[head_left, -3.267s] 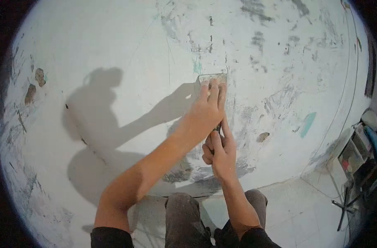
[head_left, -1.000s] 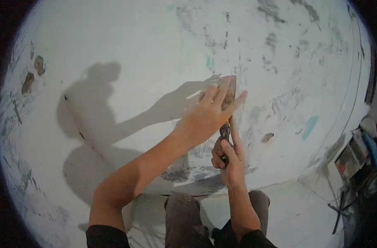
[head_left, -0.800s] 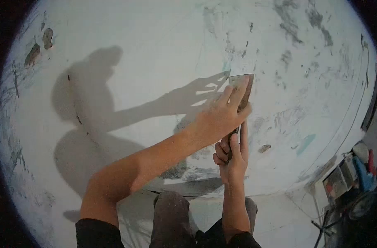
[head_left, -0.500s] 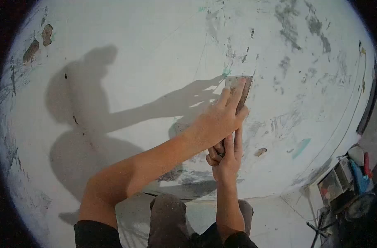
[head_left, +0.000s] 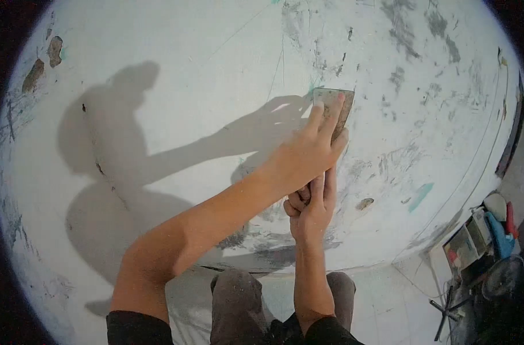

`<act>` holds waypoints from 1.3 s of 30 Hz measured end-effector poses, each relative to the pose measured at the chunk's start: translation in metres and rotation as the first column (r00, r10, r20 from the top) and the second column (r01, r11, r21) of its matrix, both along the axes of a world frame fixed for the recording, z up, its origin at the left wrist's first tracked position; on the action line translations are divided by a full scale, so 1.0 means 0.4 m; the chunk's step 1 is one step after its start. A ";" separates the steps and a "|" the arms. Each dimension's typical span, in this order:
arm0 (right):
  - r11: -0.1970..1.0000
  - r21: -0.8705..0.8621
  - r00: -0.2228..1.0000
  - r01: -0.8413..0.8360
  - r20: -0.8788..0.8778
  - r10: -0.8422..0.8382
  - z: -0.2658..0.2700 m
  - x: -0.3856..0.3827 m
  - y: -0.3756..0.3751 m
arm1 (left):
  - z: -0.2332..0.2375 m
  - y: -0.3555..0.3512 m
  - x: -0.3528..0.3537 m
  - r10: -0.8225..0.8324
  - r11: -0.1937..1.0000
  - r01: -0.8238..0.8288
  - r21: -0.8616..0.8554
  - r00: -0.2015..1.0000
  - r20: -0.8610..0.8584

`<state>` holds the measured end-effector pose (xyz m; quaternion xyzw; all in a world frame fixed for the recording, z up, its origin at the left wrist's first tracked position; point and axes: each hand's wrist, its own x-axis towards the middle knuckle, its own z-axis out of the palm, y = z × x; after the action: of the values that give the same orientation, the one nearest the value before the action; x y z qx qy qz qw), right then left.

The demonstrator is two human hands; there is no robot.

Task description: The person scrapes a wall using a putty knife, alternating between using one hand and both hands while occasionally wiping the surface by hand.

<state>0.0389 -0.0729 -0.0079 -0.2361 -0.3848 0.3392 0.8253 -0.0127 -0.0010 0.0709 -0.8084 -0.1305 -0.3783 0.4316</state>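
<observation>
A scraper (head_left: 345,107) lies flat against the scuffed white wall (head_left: 216,63), its blade just off the view's centre toward 1 o'clock, broad edge pointing to 12. The left hand (head_left: 302,156) has its fingers (head_left: 333,115) stretched out straight, pressing on the blade's face, not curled round it. Directly at 6 o'clock from it, the right hand (head_left: 309,211) has its fingers wrapped tight round the handle, which they mostly hide. A teal paint patch (head_left: 421,195) marks the wall at 3 o'clock from the hands, and the person's shadow (head_left: 124,149) falls at 9 o'clock. Tools and boxes (head_left: 485,237) crowd the floor (head_left: 388,293) at 4 o'clock; any labels there seem too blurred to read.
</observation>
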 end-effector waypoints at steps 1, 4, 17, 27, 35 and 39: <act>1.000 0.019 1.000 0.013 0.010 -0.013 0.014 0.000 0.006 | 0.004 0.020 0.012 -0.081 0.996 0.079 0.037 0.996 0.037; 0.999 0.050 1.000 -0.010 0.014 0.009 0.028 0.007 0.009 | 0.036 0.027 0.017 -0.075 0.997 0.075 -0.006 0.995 0.060; 0.991 -0.129 0.939 0.046 0.344 0.002 -0.077 0.062 -0.092 | -0.068 -0.011 -0.045 -0.261 0.957 0.261 -0.126 0.965 0.018; 0.996 -0.056 0.956 0.069 0.288 -0.050 -0.043 0.042 -0.044 | -0.043 0.023 -0.006 -0.225 0.966 0.223 -0.129 0.974 0.000; 0.997 0.028 0.970 0.076 0.231 -0.081 0.011 0.045 0.028 | 0.011 0.052 0.022 -0.182 0.982 0.184 -0.032 0.981 0.071; 0.994 0.045 0.977 0.096 0.187 -0.103 0.038 0.024 0.018 | 0.033 0.044 0.024 -0.137 0.990 0.138 -0.025 0.990 0.042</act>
<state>0.0485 -0.0658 0.0071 -0.2717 -0.4552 0.2665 0.8050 -0.0031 0.0165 0.0839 -0.8137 -0.0883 -0.4216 0.3904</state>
